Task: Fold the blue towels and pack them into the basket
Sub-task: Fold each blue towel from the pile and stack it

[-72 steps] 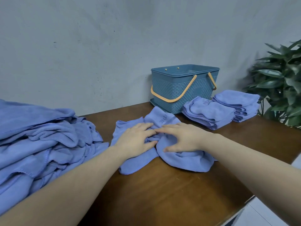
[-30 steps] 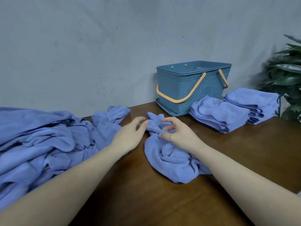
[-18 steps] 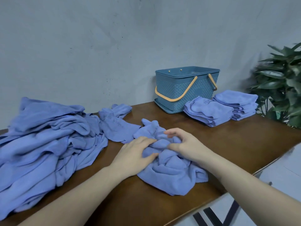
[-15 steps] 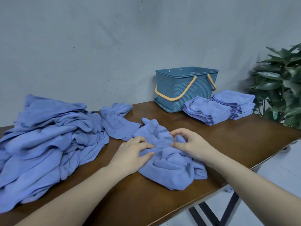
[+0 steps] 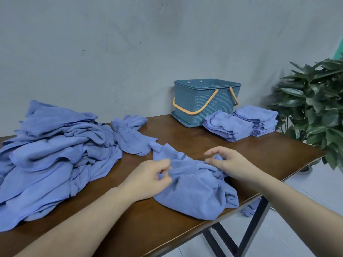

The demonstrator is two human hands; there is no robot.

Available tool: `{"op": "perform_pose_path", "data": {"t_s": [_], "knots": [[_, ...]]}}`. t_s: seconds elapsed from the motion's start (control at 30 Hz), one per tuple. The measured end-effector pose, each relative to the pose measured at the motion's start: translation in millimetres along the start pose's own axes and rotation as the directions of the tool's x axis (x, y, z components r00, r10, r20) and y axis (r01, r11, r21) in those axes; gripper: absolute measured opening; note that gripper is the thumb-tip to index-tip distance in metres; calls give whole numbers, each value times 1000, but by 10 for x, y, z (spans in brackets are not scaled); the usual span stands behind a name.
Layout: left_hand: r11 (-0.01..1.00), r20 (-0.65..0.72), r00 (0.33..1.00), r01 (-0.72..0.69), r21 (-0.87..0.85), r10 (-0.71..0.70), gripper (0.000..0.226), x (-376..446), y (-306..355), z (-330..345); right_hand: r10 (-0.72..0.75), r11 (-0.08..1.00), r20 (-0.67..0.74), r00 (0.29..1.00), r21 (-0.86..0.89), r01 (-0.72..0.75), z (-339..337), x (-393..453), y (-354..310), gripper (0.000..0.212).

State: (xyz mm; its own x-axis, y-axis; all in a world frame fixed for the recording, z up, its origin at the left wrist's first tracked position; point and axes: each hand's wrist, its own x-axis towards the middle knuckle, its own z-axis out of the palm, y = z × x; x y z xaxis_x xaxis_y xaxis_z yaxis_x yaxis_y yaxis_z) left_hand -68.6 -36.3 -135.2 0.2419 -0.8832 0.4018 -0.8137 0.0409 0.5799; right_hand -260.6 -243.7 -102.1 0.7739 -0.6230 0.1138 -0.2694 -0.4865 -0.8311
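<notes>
Brown table, crumpled towel at its near edge: left hand pinches a fold, right hand grips bunched cloth opposite. Draw them apart to flatten first; basket waits beyond.

Dim, even, bluish light; soft shadows; mild overall blur; wide-angle bending at edges.
</notes>
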Motion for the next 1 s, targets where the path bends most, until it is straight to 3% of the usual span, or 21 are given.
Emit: {"op": "perform_pose_path", "data": {"t_s": [0.1, 0.23, 0.37, 0.5, 0.57, 0.67, 0.73, 0.83, 0.9, 1.0], "knots": [[996, -25, 997, -68, 53, 70, 26, -7, 14, -21, 33, 999, 25, 999, 17, -33, -12, 8, -199, 23], [993, -63, 993, -95, 75, 99, 25, -4, -29, -65, 45, 961, 114, 992, -277, -12, 49, 258, -374, 26], [996, -122, 989, -82, 34, 85, 26, 1, -30, -82, 5, 834, 272, 962, -532, 146, 402, 561, -530, 47], [995, -177, 980, 80, -64, -90, 16, 30, -80, -125, -84, 781, 263, 961, -581, 227, 653, 716, -512, 13], [987, -180, 972, 141, -78, -153, 13, 69, -116, -123, -157, 859, 202, 967, -455, 235, 651, 742, -467, 8], [985, -239, 956, 158, -64, -169, 6, 116, -187, -101, -197, 978, 89, 976, -46, 202, 592, 770, -408, 16], [994, -274, 955, 105, -38, -111, 12, 151, -239, -83, -150, 959, 15, 989, 244, 142, 534, 772, -388, 18], [975, -273, 945, 131, -178, -177, 28, 171, -276, -84, -82, 806, 33, 996, 590, 47, 482, 732, -460, 21], [923, -227, 946, 138, -358, -230, 39, 186, -261, -89, -81, 729, 88, 993, 685, -1, 491, 657, -556, 19], [777, -203, 933, 113, -620, -297, 50, 205, -180, -100, -224, 832, 143, 964, 544, 113, 562, 495, -679, 12]]}}
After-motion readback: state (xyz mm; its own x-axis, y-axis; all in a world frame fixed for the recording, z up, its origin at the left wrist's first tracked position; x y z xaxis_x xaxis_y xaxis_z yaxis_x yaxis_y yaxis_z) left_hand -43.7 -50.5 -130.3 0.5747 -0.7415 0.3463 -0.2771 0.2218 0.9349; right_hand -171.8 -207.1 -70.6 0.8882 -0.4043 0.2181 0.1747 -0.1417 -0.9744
